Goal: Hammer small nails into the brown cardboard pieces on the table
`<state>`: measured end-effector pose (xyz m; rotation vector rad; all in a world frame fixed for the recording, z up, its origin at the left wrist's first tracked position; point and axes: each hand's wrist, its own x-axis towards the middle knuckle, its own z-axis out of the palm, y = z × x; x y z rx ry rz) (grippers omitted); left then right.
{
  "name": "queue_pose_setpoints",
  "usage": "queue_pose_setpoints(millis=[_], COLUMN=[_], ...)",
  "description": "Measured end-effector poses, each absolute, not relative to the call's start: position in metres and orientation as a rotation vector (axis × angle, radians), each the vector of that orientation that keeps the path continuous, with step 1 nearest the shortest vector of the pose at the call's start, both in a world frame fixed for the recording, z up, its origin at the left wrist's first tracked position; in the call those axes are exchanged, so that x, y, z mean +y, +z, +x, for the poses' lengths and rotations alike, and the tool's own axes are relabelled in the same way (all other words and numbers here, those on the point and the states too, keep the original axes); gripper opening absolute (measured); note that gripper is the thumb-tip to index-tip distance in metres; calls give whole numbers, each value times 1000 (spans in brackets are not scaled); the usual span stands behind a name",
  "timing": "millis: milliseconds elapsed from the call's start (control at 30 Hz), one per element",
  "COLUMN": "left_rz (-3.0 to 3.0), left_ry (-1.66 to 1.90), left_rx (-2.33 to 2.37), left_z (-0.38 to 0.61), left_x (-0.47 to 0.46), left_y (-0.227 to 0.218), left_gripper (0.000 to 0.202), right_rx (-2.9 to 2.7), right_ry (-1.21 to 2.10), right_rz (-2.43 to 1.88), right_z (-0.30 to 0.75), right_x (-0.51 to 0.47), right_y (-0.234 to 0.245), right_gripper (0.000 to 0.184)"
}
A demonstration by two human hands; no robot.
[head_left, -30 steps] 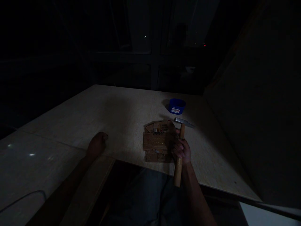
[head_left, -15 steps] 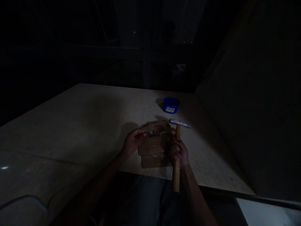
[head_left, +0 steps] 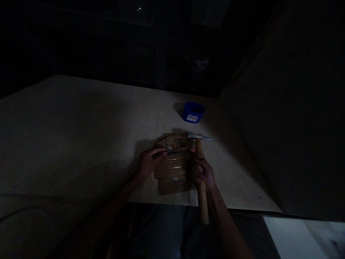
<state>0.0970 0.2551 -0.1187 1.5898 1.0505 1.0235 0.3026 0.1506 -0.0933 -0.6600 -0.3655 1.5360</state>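
Note:
My right hand (head_left: pixel 202 172) is wrapped around the wooden handle of a hammer (head_left: pixel 203 203), whose metal head points up and away from me. Below and beside it lies a layered piece of cardboard (head_left: pixel 161 172) with rows of holes and shiny strips. My left hand (head_left: pixel 149 160) is at the cardboard's left edge, thumb and forefinger pinched together near a row of small dark pieces (head_left: pixel 174 152). Whatever sits between those fingertips is too small and dark to name.
Behind the cardboard stands a blue plastic container (head_left: pixel 193 112) with a white label. The pale table (head_left: pixel 107 118) meets a dark upright panel (head_left: pixel 283 126) on the right. A cable (head_left: pixel 24 208) lies at the lower left. The room is very dim.
The view has shifted a little, so the table and container sit higher in the picture. The hammer's head has tipped slightly left. Both hands keep nearly the same places at the cardboard.

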Motion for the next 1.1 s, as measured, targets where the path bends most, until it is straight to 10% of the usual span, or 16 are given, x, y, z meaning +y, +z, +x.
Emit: queue_pose_setpoints(millis=[1100], left_rz=[1744], left_ry=[1141], left_rx=[932], left_z=[95], left_x=[254], left_y=[-125], left_gripper=[14], right_rx=[-449], right_ry=[1499], right_rz=[-721], right_z=[299], right_x=[154], right_y=[-83], right_gripper=[26])
